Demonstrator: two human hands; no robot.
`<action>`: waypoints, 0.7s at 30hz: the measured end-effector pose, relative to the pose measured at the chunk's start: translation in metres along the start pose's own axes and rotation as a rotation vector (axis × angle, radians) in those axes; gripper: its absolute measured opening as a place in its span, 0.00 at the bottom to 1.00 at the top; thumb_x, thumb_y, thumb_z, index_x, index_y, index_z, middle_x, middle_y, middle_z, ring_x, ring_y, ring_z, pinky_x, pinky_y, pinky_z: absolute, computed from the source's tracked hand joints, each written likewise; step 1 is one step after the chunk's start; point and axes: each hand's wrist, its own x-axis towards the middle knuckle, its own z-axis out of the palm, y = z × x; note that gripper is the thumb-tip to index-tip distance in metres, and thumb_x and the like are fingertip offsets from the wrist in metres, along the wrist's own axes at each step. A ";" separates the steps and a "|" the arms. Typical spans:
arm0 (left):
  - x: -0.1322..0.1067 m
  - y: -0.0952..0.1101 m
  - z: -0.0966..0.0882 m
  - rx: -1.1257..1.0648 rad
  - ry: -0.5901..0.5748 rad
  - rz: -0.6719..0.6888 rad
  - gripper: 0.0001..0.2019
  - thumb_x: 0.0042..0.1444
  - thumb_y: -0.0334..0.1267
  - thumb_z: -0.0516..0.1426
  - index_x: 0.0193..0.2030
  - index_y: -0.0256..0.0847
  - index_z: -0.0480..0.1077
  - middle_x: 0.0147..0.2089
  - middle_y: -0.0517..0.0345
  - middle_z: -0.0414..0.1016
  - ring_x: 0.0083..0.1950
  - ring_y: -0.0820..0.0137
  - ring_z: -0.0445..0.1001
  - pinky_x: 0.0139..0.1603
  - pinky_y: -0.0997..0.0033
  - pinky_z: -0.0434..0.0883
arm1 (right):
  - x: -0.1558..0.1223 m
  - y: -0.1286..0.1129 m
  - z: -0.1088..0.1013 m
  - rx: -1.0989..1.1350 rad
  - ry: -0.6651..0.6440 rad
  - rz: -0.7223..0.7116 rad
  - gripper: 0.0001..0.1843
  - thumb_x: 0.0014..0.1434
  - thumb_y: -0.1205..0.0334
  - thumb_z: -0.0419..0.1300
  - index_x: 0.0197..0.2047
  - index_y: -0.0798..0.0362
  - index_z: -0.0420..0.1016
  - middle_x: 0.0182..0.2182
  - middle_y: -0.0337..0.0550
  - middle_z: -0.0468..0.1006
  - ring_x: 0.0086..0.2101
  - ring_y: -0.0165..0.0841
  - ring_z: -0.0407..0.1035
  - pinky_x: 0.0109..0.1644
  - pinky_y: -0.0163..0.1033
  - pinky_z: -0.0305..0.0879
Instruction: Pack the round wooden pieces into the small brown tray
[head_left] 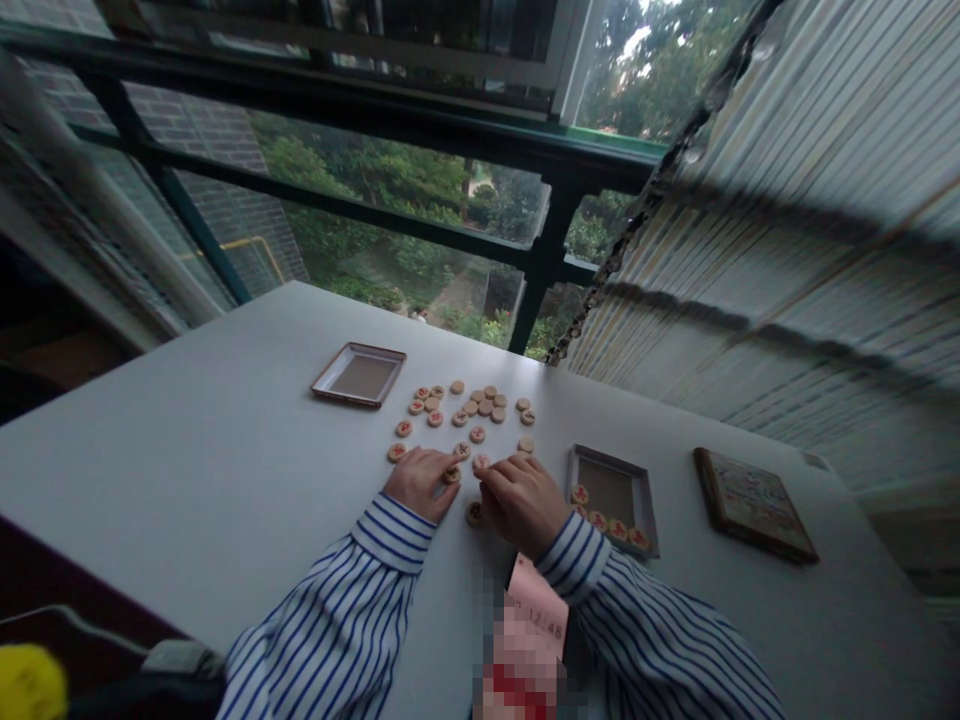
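Round wooden xiangqi pieces [477, 435] with red or dark characters lie scattered on the white table, some showing blank faces. My left hand [424, 482] is closed, thumb and fingertips around a dark-marked xiangqi piece [451, 475]. Just to its right, my right hand [525, 500] has its fingertips pinched on a red-marked xiangqi piece [481, 462], partly hidden by the fingers. Another dark-marked piece [474, 514] lies between the wrists. Right of my right hand stands an open shallow box [651, 500] with several red-marked pieces [617, 530] along its near side.
An open box lid or tray [360, 375] lies at the back left of the white table [225, 430]. A flat patterned box [757, 505] is at the right. Close to me, a phone with a pink screen [538, 600] lies under my right forearm. Windows and a folded curtain stand behind.
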 end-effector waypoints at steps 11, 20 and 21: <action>-0.001 0.001 0.001 0.034 -0.007 -0.035 0.14 0.48 0.37 0.53 0.43 0.38 0.68 0.37 0.52 0.75 0.39 0.63 0.71 0.45 0.57 0.65 | -0.002 0.003 0.000 0.004 -0.007 0.022 0.11 0.57 0.66 0.47 0.39 0.54 0.69 0.30 0.44 0.74 0.34 0.32 0.63 0.37 0.37 0.53; -0.001 0.002 0.001 0.042 0.010 -0.046 0.13 0.49 0.37 0.53 0.41 0.39 0.68 0.36 0.52 0.75 0.39 0.64 0.71 0.45 0.59 0.65 | -0.003 0.004 0.002 0.019 -0.019 0.021 0.10 0.56 0.66 0.49 0.39 0.53 0.69 0.31 0.43 0.74 0.34 0.32 0.63 0.37 0.37 0.52; -0.001 0.002 0.001 0.038 0.010 -0.050 0.12 0.48 0.37 0.53 0.41 0.39 0.68 0.36 0.52 0.75 0.39 0.64 0.71 0.45 0.58 0.65 | -0.004 0.004 0.003 0.017 -0.022 0.022 0.10 0.56 0.66 0.49 0.39 0.53 0.69 0.31 0.43 0.74 0.34 0.32 0.63 0.37 0.37 0.52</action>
